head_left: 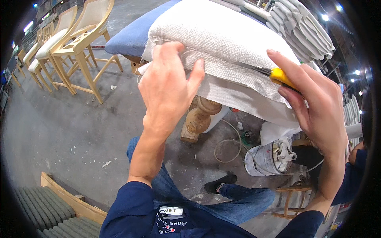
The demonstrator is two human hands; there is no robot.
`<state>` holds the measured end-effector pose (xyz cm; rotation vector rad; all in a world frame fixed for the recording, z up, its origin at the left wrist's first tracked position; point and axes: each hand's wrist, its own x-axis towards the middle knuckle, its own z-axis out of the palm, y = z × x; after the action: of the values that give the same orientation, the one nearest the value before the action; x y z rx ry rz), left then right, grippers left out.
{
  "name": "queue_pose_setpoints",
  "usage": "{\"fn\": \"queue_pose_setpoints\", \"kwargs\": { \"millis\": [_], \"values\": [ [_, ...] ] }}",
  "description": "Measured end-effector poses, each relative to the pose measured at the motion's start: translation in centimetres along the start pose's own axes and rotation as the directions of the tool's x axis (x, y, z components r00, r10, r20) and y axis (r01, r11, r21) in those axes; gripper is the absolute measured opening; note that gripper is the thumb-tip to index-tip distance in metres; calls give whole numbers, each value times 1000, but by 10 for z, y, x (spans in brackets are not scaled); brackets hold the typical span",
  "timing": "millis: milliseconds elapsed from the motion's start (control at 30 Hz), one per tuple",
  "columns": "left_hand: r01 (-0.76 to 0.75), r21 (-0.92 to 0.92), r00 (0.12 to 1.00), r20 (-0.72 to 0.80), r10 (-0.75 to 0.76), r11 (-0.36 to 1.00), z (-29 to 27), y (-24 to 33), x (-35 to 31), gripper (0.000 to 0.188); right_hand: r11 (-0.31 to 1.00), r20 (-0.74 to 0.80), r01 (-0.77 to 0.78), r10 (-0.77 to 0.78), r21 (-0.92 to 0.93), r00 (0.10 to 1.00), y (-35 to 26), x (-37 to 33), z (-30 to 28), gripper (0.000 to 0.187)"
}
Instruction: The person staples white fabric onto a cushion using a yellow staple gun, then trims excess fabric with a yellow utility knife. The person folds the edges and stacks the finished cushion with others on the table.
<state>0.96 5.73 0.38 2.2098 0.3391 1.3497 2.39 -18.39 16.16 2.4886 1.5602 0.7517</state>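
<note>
A padded seat cushion [222, 29] covered in white woven fabric lies before me, its frayed edge turned toward my body. My left hand [166, 77] grips the fabric's left front corner, with bent fingers and the thumb laid on the cloth. In my right hand [313, 91] is a pair of scissors [279, 77] with a yellow handle. Their dark blades point left along the front seam, between the cushion's rounded edge and the loose flap [246, 95] hanging below. Whether the blades touch the cloth I cannot tell.
A blue cushion [127, 33] lies beneath at the left. Wooden chairs [85, 45] stand far left. Below are a turned wooden leg [198, 119], a looped hose [228, 160] and a bucket of scraps [262, 160]. Stacked pale cushions [301, 29] rise at the right; grey ribbed pads [51, 210] lie lower left.
</note>
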Motion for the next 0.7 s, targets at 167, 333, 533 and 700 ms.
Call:
{"fn": "queue_pose_setpoints", "kwargs": {
  "millis": [167, 333, 533, 700],
  "values": [
    [-173, 96, 984, -36, 177, 980, 2, -8, 3, 30, 994, -46, 82, -86, -68, 995, -4, 28, 14, 55],
    [-255, -58, 966, -64, 251, 965, 11, -10, 2, 19, 991, -1, 77, -78, -109, 997, -8, 46, 22, 52],
    [-176, -187, 984, -69, 166, 966, 9, -11, 1, 17, 979, 61, 101, -92, -175, 994, -11, 60, 25, 52],
    [-119, -306, 992, -5, 123, 945, 11, -15, -4, 16, 970, 88, 109, -92, -217, 992, -10, 68, 32, 52]
  ]
}}
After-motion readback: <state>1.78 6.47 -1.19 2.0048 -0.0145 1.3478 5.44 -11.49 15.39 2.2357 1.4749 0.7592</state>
